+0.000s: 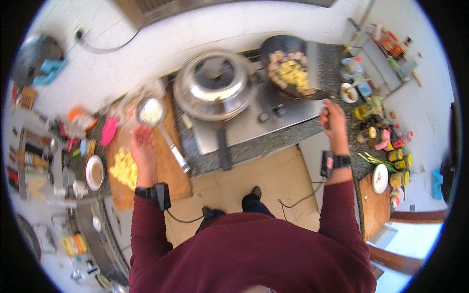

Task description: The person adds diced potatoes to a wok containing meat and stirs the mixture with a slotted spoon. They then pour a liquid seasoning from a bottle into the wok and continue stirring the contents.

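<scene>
A single head-worn fisheye camera looks steeply down from above the person's own chest and maroon sleeves, facing a kitchen counter and stove point(273, 115). The lens sits close to the body, so the torso fills the lower frame and the forearms rise from the bottom edge. The wide view bends the counter edges and the white wall point(161, 44) toward a dark circular rim. The tiled floor point(273, 178) shows between body and counter.

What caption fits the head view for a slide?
Right hand grips the dark wok of yellow and pink food; left hand reaches over the wooden cutting board.
</scene>
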Demonstrator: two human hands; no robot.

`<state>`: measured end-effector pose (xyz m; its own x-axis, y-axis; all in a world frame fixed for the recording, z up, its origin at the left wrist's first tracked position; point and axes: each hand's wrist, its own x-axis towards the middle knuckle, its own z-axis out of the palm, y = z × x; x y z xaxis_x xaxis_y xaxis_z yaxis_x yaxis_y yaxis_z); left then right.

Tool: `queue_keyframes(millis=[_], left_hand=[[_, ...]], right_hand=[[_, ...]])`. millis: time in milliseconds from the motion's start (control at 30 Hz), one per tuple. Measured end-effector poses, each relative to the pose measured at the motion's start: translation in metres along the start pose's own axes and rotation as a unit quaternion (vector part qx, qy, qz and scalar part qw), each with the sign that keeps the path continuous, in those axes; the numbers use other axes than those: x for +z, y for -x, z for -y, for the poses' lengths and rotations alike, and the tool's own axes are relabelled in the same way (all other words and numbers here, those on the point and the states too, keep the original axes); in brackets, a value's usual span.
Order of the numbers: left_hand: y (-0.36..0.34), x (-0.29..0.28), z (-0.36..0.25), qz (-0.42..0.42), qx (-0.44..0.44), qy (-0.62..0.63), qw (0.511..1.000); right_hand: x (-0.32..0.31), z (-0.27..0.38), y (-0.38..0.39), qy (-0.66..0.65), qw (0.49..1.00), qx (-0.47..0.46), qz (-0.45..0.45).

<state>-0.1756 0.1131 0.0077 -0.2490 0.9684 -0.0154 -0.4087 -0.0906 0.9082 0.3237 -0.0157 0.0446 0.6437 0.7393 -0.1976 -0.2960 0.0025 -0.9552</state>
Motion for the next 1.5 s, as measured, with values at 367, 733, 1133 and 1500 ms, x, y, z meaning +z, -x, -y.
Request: queue_keyframes(millis=[367, 733, 1133, 1500], left_hand=[[0.027, -0.267, -0.012, 0.019, 0.191, -0.601, 0.776], [0.016, -0.256, 0.029, 0.132, 0.192, -0.776, 0.586], [-0.012, -0.247, 0.034, 0.150, 0.278, -0.690, 0.651], [-0.004, -0.230, 0.043, 0.176, 0.290, -0.673, 0.657]], right_hand=[[0.179, -0.133, 0.241, 0.097, 0.935, 0.153, 0.304], [0.207, -0.293, 0.303, 0.149, 0.915, 0.226, 0.298], [0.258, -0.341, 0.342, 0.131, 0.875, 0.285, 0.368], [0.301, -0.347, 0.342, 0.088, 0.869, 0.287, 0.393]])
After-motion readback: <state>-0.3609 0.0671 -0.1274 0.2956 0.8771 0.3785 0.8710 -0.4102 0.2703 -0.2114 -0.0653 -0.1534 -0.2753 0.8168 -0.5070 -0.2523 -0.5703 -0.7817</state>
